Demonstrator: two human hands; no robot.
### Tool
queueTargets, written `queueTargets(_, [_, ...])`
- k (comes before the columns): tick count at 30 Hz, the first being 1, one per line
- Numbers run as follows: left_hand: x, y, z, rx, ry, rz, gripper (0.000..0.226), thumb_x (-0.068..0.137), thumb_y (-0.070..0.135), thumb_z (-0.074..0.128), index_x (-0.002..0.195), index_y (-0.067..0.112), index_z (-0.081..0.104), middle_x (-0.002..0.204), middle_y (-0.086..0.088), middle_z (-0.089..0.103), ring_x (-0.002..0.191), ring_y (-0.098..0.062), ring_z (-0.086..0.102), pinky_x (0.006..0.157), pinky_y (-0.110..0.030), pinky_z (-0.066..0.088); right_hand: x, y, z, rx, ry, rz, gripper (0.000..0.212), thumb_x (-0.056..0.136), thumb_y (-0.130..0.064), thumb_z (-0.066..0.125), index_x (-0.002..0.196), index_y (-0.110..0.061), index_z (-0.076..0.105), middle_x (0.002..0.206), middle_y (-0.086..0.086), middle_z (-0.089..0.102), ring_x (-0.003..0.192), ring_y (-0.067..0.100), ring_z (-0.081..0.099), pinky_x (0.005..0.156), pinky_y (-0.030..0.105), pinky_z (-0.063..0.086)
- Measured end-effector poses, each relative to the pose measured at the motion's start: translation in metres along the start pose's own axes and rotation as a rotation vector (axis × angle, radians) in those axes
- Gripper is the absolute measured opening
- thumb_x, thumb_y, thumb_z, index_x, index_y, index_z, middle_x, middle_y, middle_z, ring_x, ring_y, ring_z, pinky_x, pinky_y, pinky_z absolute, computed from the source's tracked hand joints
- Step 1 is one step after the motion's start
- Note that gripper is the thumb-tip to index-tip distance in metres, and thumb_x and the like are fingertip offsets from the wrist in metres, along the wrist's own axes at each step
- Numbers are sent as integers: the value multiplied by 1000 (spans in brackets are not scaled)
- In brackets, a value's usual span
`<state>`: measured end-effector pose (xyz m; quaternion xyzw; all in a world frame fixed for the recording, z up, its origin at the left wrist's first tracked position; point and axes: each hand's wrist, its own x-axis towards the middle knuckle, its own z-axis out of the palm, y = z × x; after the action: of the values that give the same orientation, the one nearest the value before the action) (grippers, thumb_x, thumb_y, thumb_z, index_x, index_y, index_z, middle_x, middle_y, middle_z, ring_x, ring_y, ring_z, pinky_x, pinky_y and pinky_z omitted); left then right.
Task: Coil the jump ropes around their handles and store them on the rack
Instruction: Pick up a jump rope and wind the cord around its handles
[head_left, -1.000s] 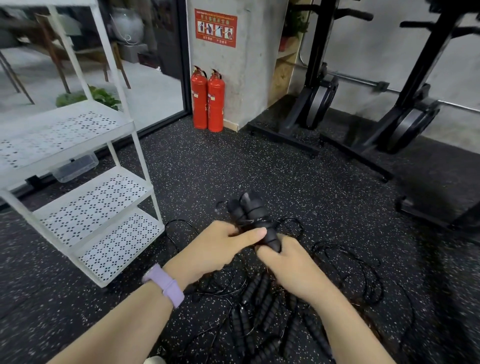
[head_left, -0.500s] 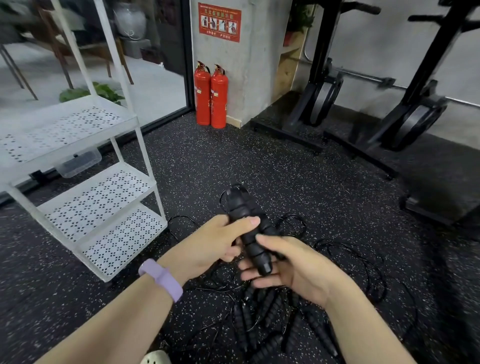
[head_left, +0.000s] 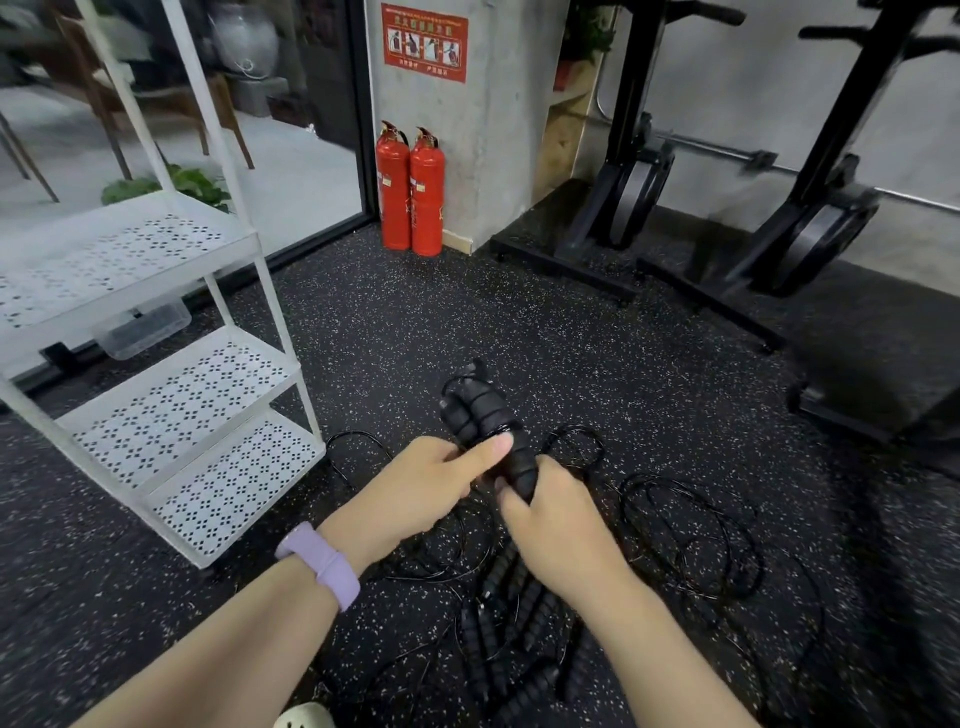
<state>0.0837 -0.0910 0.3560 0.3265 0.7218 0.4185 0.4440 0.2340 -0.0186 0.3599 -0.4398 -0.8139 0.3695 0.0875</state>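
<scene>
Jump rope in hand: black ribbed foam handles (head_left: 485, 431), paired side by side with thin black cord wound round them, held up over the floor between both hands, top end tilting away toward the far left.
Left hand (head_left: 431, 480): wrapped round the middle of the bundle from the left, thumb laid flat across the front of the handles. Lilac silicone wristband (head_left: 319, 564) sits on that wrist.
Right hand (head_left: 553, 525): curled round the lower end of the same bundle, fingertips tucked under so I can't see them. The two hands are pretty much touching.
Pile below: more black ribbed handles (head_left: 511, 623) lying in a heap on the floor right under the forearms, all mixed up with loose loops of thin black cord (head_left: 691, 540) that sprawl out to the right.
Floor: black rubber gym flooring with white speckles (head_left: 415, 332).
Rack: white metal shelf unit with three perforated tiers (head_left: 182, 395), standing to the left, near the pile but not touching it. A clear plastic tub (head_left: 143, 330) shows behind it.
Further back: two red fire extinguishers (head_left: 410, 189) side by side against a grey concrete pillar (head_left: 483, 130), and black gym machines with flywheels (head_left: 639, 182) along the right wall.
Bottom edge: tip of a pale clog-type shoe (head_left: 306, 717).
</scene>
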Motion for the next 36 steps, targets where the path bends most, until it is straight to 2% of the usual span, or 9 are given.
queueTargets(3, [1,8,5,-210,39,-142,69,62,86,70,75,21,50,56,6,36,42,-10,28,39,-21,20,-5,-8,22,-326,111,-108,29,98,-38,63,110,-20,42,104,0,59,96,25,66,69,36,44])
queueTargets(7, [1,2,3,-124,173,-147,49,85,56,72,63,19,50,43,5,37,35,-12,31,41,-20,24,-9,-17,36,-359,45,-137,48,91,-57,62,116,-22,40,117,-1,55,107,23,62,77,38,47])
queueTargets(10, [-4,2,-6,-56,75,-40,44,92,51,67,60,21,60,46,5,46,39,-10,38,44,-22,28,-3,-10,12,53,-198,-14,62,71,-75,67,105,-23,60,99,-9,70,90,16,69,76,45,56])
queueTargets(13, [-10,7,-9,-247,-134,97,37,96,48,65,67,25,69,55,3,47,43,-8,33,46,-20,26,3,2,-14,631,-557,99,51,84,-59,75,108,-14,76,104,7,79,93,23,77,87,48,62])
queueTargets(17, [-13,16,-2,-382,-160,248,32,88,50,69,84,19,74,70,0,72,59,-7,64,55,-17,52,0,2,-19,1168,-1003,149,66,88,-53,72,126,1,68,115,23,72,103,32,73,88,41,58])
queueTargets(20, [-10,17,-4,-330,-141,298,26,75,61,66,81,37,75,71,7,71,63,-4,65,56,-17,52,0,0,-20,1421,-1066,220,78,92,-63,63,126,7,62,98,15,67,78,22,65,77,36,56])
queueTargets(25, [-3,10,-14,-66,-69,342,49,73,83,60,67,34,63,52,8,49,46,-8,39,46,-24,33,-1,-3,-22,1340,-824,242,64,98,-63,51,113,-3,67,77,4,49,58,12,33,57,26,40])
queueTargets(30, [2,-1,-16,229,101,242,73,70,94,47,65,25,70,46,8,50,39,-6,42,43,-17,32,-1,-4,-14,745,-286,125,59,102,-62,43,110,-12,74,74,-1,56,59,10,45,59,27,46])
queueTargets(36, [4,-5,-2,231,82,162,61,94,69,50,63,22,72,43,9,49,33,-3,41,37,-14,30,-1,-3,-1,176,82,85,53,97,-71,34,102,-23,56,94,-4,67,84,15,62,74,38,48])
